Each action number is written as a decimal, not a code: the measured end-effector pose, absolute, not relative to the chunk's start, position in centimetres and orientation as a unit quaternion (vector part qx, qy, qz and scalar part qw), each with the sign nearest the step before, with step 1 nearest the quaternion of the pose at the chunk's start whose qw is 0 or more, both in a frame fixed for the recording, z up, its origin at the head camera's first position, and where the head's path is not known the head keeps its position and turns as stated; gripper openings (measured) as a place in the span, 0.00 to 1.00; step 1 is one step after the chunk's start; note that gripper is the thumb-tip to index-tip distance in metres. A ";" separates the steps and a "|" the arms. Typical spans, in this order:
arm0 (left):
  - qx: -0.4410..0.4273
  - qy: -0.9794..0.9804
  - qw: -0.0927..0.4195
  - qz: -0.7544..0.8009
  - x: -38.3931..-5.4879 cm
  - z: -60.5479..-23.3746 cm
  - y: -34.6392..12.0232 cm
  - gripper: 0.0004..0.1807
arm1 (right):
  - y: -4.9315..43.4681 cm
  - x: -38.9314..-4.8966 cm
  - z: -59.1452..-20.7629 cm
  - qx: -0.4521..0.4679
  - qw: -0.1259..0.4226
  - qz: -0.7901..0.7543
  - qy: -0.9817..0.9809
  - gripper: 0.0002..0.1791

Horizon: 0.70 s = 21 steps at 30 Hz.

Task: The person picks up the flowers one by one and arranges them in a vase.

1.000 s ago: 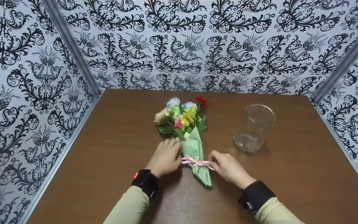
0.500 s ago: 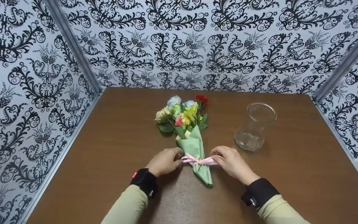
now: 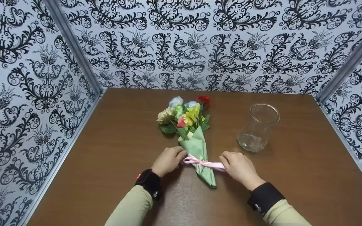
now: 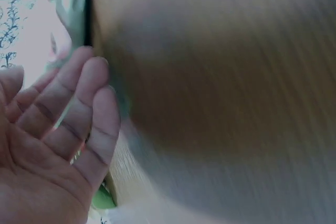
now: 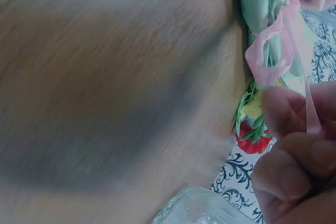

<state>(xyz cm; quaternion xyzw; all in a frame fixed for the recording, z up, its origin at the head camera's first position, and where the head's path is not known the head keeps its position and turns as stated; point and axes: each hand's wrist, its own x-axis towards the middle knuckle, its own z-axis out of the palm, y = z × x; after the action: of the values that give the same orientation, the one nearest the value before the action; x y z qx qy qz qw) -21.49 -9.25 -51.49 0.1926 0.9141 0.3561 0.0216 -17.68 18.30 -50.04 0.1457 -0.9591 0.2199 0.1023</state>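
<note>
A bouquet [image 3: 194, 147] in green wrapping paper lies on the table, its flowers pointing away from me. Round the lower part of the paper runs a pink ribbon [image 3: 200, 162], tied with loops. My right hand [image 3: 239, 168] pinches a ribbon end to the right of the paper; the right wrist view shows the pink strip [image 5: 312, 109] running between the curled fingers. At the left side of the wrapping is my left hand [image 3: 168, 160], by the left ribbon loop. In the left wrist view its fingers [image 4: 94, 77] are loosely extended, with no grip on the ribbon visible.
A clear glass vase [image 3: 256, 130] stands upright to the right, beyond my right hand. The brown table [image 3: 121, 125] is bounded by patterned black-and-white panels [image 3: 181, 47] at the back and sides.
My right hand has moved right, drawing the ribbon end out further from the paper. The left hand has slid slightly down along the bouquet towards the left loop. Vase unmoved.
</note>
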 end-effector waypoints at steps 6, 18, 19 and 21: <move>0.173 0.926 0.026 0.334 -21.5 -51.0 -8.4 0.06 | 18.5 -17.4 -50.0 0.163 0.061 0.208 -0.963 0.02; 0.193 0.934 0.033 0.301 -21.4 -50.7 -7.6 0.05 | 19.6 -17.2 -50.2 0.279 -0.074 0.286 -0.914 0.08; 0.196 0.934 0.031 0.296 -21.4 -50.7 -7.6 0.05 | 19.7 -17.2 -50.2 0.280 -0.080 0.288 -0.912 0.09; 0.198 0.937 0.025 0.286 -21.4 -50.7 -7.6 0.06 | 19.9 -17.2 -50.3 0.281 -0.086 0.292 -0.910 0.09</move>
<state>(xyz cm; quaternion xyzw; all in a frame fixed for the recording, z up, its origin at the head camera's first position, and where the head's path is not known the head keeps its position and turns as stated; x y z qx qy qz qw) -21.36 -7.63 -50.67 0.1982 0.9372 0.2858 0.0255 -17.18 19.94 -50.28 0.2811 -0.9102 0.2915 -0.0862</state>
